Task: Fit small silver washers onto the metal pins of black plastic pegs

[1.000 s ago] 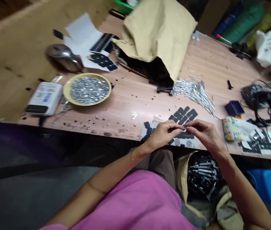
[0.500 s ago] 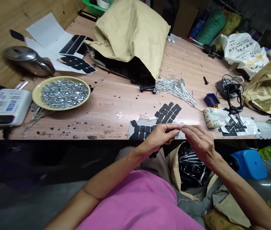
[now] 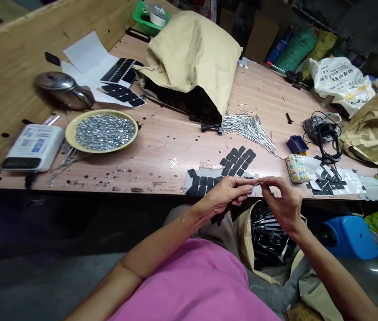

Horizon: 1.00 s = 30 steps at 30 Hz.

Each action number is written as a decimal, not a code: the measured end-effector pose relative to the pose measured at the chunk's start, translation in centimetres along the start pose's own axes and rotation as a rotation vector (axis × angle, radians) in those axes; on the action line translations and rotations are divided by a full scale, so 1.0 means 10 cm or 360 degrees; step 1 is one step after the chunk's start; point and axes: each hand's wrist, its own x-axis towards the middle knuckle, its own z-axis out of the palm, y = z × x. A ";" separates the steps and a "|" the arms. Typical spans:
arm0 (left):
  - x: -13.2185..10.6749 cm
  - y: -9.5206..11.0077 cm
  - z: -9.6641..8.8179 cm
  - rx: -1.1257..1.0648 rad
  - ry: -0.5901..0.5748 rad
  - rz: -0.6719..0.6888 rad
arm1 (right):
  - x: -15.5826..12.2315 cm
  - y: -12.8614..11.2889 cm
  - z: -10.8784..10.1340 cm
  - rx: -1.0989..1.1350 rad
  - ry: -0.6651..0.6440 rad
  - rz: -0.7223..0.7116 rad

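My left hand [image 3: 225,195] is closed in a pinch, thumb against forefinger, just over the table's front edge. My right hand [image 3: 284,200] is closed too, its thumb and forefinger meeting the left fingertips. Between them shows a small thin metal piece [image 3: 256,183], mostly hidden by the fingers. Black rounded pads [image 3: 204,182] on a grey backing sheet lie behind my left hand, with more black pads [image 3: 237,159] beyond. A dark object [image 3: 220,217] is partly visible under my left wrist. Farther back is a pile of thin metal rods [image 3: 251,129].
A yellow bowl [image 3: 71,133] of small metal pieces stands left, near a white box [image 3: 33,147] and a metal pitcher [image 3: 61,89]. A large paper sack [image 3: 192,53] lies at the back. Below the edge, an open sack [image 3: 247,240] holds black parts beside a blue stool [image 3: 352,236].
My right hand's fingers have bent from a flatter pose into a pinch at the left fingertips. The whole view has shifted slightly, moving the table items rightward in the picture.
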 end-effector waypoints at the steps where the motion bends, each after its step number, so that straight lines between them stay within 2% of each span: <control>1: 0.00 0.00 0.00 -0.0006 -0.0009 0.0010 | 0.00 0.01 0.00 0.0015 0.0022 0.0010; 3: 0.01 -0.01 -0.01 0.0020 -0.0021 0.0023 | -0.01 0.03 0.00 0.0003 0.0026 -0.0008; 5: 0.02 -0.02 -0.02 0.0103 0.0000 0.0041 | -0.01 0.05 0.01 -0.0119 -0.0046 -0.0130; 10: 0.04 -0.08 -0.06 0.0419 0.0190 0.0202 | -0.01 0.13 0.03 -0.0265 -0.0219 -0.0388; 13: 0.06 -0.11 -0.11 0.0325 0.0184 0.0121 | -0.01 0.17 0.07 -0.0200 -0.0276 -0.0492; 18: 0.10 -0.07 -0.21 0.0119 0.0168 -0.0046 | 0.06 0.18 0.16 -0.0129 -0.0264 -0.0446; 21: 0.11 0.01 -0.30 -0.0026 0.0146 -0.0097 | 0.17 0.24 0.21 -0.0017 -0.0291 -0.0330; 24: 0.10 0.06 -0.39 -0.0103 0.0155 -0.0091 | 0.31 0.31 0.26 0.0091 -0.0418 -0.0243; 27: 0.09 0.05 -0.46 -0.0124 0.0148 -0.0083 | 0.42 0.33 0.31 0.0183 -0.0602 -0.0275; 30: 0.08 0.02 -0.51 -0.0126 0.0148 -0.0073 | 0.48 0.31 0.35 0.0214 -0.0677 -0.0279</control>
